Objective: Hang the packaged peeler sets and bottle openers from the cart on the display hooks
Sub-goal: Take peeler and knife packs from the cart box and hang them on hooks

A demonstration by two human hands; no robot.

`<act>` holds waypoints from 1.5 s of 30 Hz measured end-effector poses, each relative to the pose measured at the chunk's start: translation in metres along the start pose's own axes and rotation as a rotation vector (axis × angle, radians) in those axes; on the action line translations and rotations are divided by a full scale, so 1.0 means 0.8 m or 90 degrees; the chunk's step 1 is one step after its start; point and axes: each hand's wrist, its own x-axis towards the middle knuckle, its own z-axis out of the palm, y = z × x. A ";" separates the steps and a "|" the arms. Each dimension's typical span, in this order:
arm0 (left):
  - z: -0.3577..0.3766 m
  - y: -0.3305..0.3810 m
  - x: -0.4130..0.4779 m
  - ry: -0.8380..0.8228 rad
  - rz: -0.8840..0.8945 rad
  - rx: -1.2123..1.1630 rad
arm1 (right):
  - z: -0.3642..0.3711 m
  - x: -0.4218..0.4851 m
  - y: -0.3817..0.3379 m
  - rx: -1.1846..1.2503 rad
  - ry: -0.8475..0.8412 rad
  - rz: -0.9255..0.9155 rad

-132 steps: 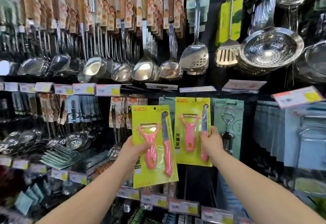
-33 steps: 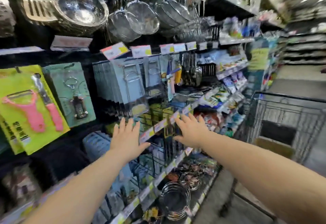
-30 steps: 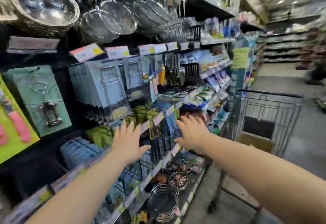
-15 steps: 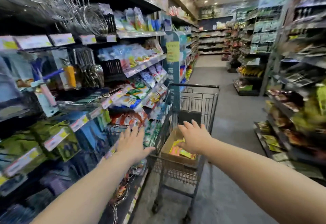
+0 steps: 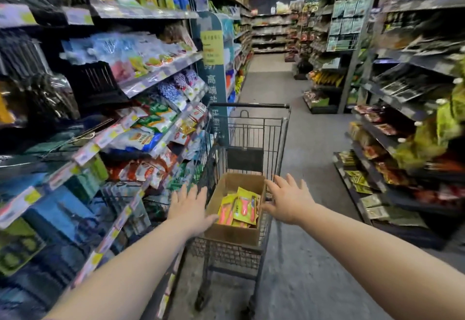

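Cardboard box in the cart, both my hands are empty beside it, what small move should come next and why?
Probably lower the right hand into the cardboard box and pinch the top yellow peeler pack. Both hands are open and empty, the left hand sits at the box's left edge, and the packs lie loose inside.

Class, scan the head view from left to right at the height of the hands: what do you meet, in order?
Left shelf of packaged goods → left hand → cardboard box holding yellow peeler packs → right hand → aisle floor → right shelf.
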 end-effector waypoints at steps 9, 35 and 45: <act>0.037 -0.042 0.171 -0.033 0.074 0.010 | 0.041 0.126 -0.006 0.030 -0.057 0.091; 0.215 0.008 0.451 -0.283 0.004 -0.045 | 0.236 0.439 0.098 0.111 -0.304 0.027; 0.342 -0.003 0.527 -0.400 -0.045 -0.163 | 0.370 0.512 0.058 0.224 -0.400 0.109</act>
